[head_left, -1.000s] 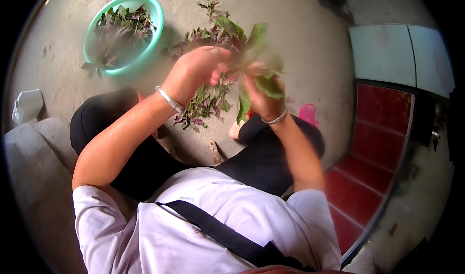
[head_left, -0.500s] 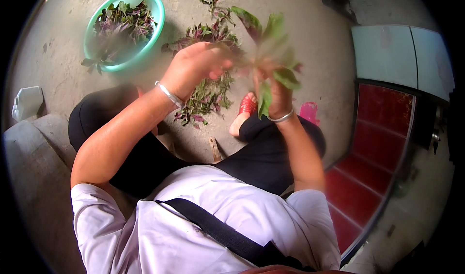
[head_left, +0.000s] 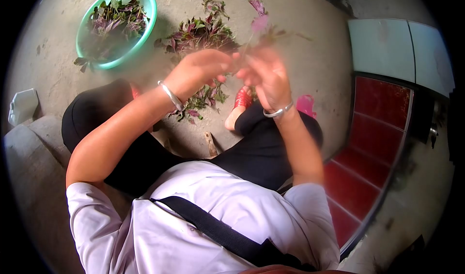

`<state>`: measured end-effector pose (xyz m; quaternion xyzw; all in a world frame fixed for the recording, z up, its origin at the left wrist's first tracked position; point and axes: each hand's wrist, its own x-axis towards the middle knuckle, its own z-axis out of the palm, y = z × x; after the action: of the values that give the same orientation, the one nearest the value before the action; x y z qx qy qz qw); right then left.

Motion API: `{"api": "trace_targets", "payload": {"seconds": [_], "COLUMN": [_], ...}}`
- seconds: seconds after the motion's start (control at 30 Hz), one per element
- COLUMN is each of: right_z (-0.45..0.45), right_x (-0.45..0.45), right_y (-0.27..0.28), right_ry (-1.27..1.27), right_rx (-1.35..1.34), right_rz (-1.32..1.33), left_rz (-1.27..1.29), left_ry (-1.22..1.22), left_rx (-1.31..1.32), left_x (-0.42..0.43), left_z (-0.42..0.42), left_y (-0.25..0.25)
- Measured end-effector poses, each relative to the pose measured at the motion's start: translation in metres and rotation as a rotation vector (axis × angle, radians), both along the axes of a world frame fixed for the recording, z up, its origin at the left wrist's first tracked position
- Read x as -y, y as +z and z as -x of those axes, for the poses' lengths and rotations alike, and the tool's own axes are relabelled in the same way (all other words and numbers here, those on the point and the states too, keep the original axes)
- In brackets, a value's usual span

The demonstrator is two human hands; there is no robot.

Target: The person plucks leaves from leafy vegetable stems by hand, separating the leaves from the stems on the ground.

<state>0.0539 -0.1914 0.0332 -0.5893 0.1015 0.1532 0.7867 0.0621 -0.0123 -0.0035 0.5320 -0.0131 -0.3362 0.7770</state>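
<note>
A leafy purple-green stem (head_left: 259,23), blurred by motion, stands up from between my two hands above the floor. My right hand (head_left: 269,78) has its fingers bent around the lower part of the stem. Close against it, my left hand (head_left: 206,66) is closed, its fingertips pinching at the same stem; blur hides the exact contact. Beneath and beyond my hands lies a loose pile of purple-green leafy stems (head_left: 201,34) on the floor. More leafy greens (head_left: 118,22) fill part of a mint-green basin (head_left: 151,19) at the far left.
My black-trousered knees and red sandals (head_left: 243,98) flank the pile. A pink object (head_left: 306,105) lies beside my right knee. Red tiles (head_left: 373,133) and a pale tiled block (head_left: 382,48) stand at the right. A whitish plastic container (head_left: 23,107) sits at the far left.
The broad green leaves at my right hand no longer show; a thinner purple-tipped stem shows there instead. My right hand has moved left, closer to my left hand. The view has shifted slightly.
</note>
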Motion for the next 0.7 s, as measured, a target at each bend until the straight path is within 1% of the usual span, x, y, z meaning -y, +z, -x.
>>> {"api": "trace_targets", "payload": {"seconds": [0.1, 0.2, 0.3, 0.4, 0.53, 0.57, 0.7], "right_z": [0.001, 0.004, 0.000, -0.003, -0.004, -0.004, -0.003], "right_x": [0.003, -0.003, -0.002, 0.004, 0.005, 0.006, 0.007], "right_y": [-0.011, -0.005, -0.002, 0.001, 0.006, 0.004, 0.001], "right_ry": [0.039, 0.025, -0.083, -0.109, -0.005, -0.016, -0.038], "right_rx": [0.043, 0.036, -0.008, 0.023, -0.035, -0.071, -0.041], "right_rz": [0.000, 0.077, 0.015, -0.007, -0.066, -0.090, 0.006], "left_rz": [0.017, 0.017, -0.004, 0.002, -0.014, -0.022, -0.074], "left_ry": [-0.018, -0.025, -0.046, -0.059, -0.102, -0.112, -0.122], "left_rx": [-0.002, 0.001, 0.002, 0.004, 0.029, 0.031, 0.054], "left_x": [0.007, 0.009, 0.006, 0.004, 0.003, 0.003, 0.003], "left_z": [0.005, 0.006, 0.003, 0.003, 0.002, 0.002, 0.002], "left_y": [0.001, -0.003, -0.003, -0.001, -0.001, 0.000, 0.000]}}
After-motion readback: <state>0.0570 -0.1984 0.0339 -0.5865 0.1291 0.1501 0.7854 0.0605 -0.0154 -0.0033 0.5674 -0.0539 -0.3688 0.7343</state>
